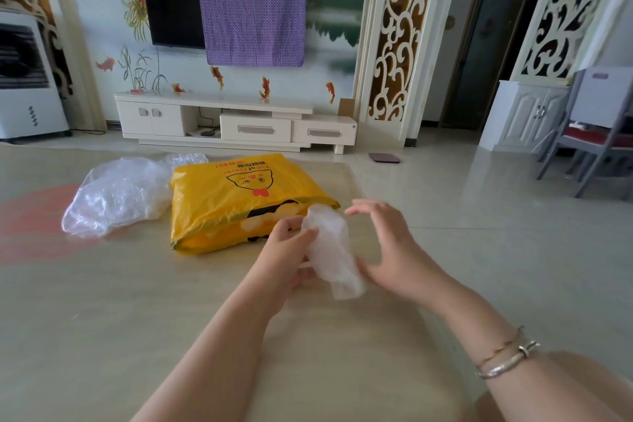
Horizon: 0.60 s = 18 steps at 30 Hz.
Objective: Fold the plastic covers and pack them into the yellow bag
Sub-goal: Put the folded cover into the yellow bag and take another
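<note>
The left hand [287, 250] grips a folded cover [330, 250] above the surface [102, 301], just at 5 o'clock of the yellow bag [239, 202]. The right hand [387, 243] hovers beside it, fingers spread wide, holding nothing. Loose covers [120, 195] lie at the bag's 9 o'clock, touching it.

Both forearms are seen bare, with no sleeves reaching into view. Two bangles [507, 356] are worn on the right wrist: a thin gold-coloured one and a broader silver-coloured one. The fingers of the left hand [284, 250] and the right hand [387, 243] are left unadorned.
</note>
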Available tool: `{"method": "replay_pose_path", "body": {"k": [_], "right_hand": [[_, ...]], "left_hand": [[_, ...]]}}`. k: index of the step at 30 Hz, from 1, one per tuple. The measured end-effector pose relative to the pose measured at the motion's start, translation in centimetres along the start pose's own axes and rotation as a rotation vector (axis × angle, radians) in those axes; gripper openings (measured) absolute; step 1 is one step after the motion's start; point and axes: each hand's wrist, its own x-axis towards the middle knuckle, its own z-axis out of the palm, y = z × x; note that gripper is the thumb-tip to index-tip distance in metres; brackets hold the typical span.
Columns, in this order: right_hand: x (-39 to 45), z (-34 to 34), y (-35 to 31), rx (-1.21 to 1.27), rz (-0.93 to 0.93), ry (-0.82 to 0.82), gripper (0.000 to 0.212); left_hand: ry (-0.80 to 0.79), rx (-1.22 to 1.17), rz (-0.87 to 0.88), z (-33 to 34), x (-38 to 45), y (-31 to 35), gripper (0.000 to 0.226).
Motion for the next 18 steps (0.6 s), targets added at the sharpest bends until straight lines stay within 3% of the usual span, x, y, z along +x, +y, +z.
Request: {"method": "replay_pose_path", "body": {"k": [3, 6, 9, 11, 13, 16, 18], "right_hand": [[-0.7, 0.8, -0.7, -0.005, -0.082, -0.136, 0.068], [-0.8, 0.8, -1.1, 0.047, -0.095, -0.103, 0.044], [-0.6, 0.6, -1.1, 0.079, -0.066, -0.091, 0.030], [-0.4, 0.6, -1.1, 0.089, -0.046, -0.110, 0.034], [-0.4, 0.7, -1.2, 0.101, -0.020, -0.131, 0.035], [-0.5, 0.5, -1.2, 0.123, 0.051, -0.190, 0.017], [-0.5, 0.4, -1.0, 0.128, 0.097, -0.224, 0.012]], "left_hand": [[-0.001, -0.040, -0.021, -0.3, 0.5, -0.3, 0.034], [0.025, -0.020, -0.022, -0.4, 0.8, -0.5, 0.037], [0.148, 0.309, 0.069, -0.2, 1.0, -1.0, 0.049], [0.234, 0.602, 0.232, -0.3, 0.9, -1.2, 0.056], [0.288, 0.740, 0.412, -0.5, 1.0, -1.4, 0.058], [0.262, 0.703, 0.551, -0.5, 0.9, -1.1, 0.028], [0.162, 0.674, 0.492, -0.2, 0.7, -1.1, 0.010]]}}
